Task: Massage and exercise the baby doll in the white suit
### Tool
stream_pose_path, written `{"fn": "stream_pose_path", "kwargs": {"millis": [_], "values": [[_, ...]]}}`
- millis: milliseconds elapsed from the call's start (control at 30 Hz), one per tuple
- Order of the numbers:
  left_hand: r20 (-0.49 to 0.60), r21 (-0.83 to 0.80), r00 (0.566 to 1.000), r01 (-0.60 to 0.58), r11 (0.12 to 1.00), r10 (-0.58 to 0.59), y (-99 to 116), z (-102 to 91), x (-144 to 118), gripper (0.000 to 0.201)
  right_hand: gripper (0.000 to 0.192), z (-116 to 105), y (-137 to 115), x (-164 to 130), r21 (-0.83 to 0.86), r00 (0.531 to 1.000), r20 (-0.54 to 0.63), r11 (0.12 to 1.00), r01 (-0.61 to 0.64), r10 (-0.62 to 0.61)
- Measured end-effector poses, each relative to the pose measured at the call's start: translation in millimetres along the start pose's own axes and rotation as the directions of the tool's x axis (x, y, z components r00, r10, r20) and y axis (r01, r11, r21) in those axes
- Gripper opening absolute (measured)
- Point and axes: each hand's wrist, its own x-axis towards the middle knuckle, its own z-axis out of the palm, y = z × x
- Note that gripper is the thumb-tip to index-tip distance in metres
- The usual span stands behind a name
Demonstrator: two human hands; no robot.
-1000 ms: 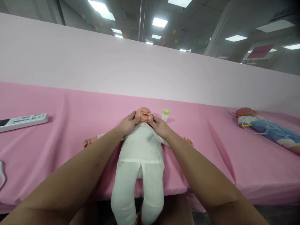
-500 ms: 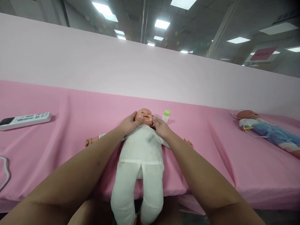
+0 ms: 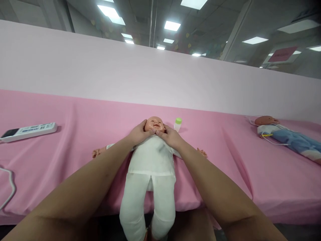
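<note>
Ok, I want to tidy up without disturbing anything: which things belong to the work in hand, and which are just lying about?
In hand:
- doll in white, its head between left hand and right hand

Apparently just lying about, untouched:
- green-capped bottle
- white device with dark end
- white cord
- doll in blue

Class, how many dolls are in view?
2: the white-clothed doll, its head between the left hand and right hand, and the blue-clothed doll at far right.
</note>
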Motion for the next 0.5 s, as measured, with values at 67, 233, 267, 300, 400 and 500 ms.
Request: {"fn": "stream_pose_path", "kwargs": {"millis": [67, 233, 267, 300, 400, 500], "values": [[0.002, -0.003, 1.0, 0.0, 1.0, 0.0, -0.6, -0.3, 0.2, 0.082, 0.069, 0.4, -1.1, -0.4, -0.025, 1.0, -0.008, 1.0, -0.014, 0.014], [0.013, -0.041, 1.0, -0.023, 0.999, 0.024, -3.3, 0.4, 0.7, 0.085, 0.07, 1.1, -1.5, -0.9, -0.056, 0.999, -0.038, 0.998, -0.031, 0.029], [0.021, -0.048, 0.999, -0.024, 0.999, 0.025, -4.2, 0.5, 0.8, 0.086, 0.069, 0.9, -1.6, -1.1, -0.054, 0.999, -0.037, 0.998, -0.027, 0.025], [0.026, -0.055, 0.999, -0.024, 0.998, 0.025, -5.3, 0.6, 1.0, 0.087, 0.069, 0.7, -1.6, -1.4, -0.05, 0.999, -0.034, 0.999, -0.022, 0.021], [0.005, -0.074, 1.0, -0.016, 0.997, 0.017, -9.6, 0.6, 2.4, 0.092, 0.069, -0.2, -0.9, -1.8, -0.036, 0.999, -0.029, 0.999, -0.015, 0.014], [-0.023, -0.101, 1.0, -0.006, 0.995, 0.004, -13.9, 1.0, 4.7, 0.091, 0.071, -1.2, 1.0, -1.5, -0.044, 1.0, -0.023, 0.999, -0.002, 0.001]]}}
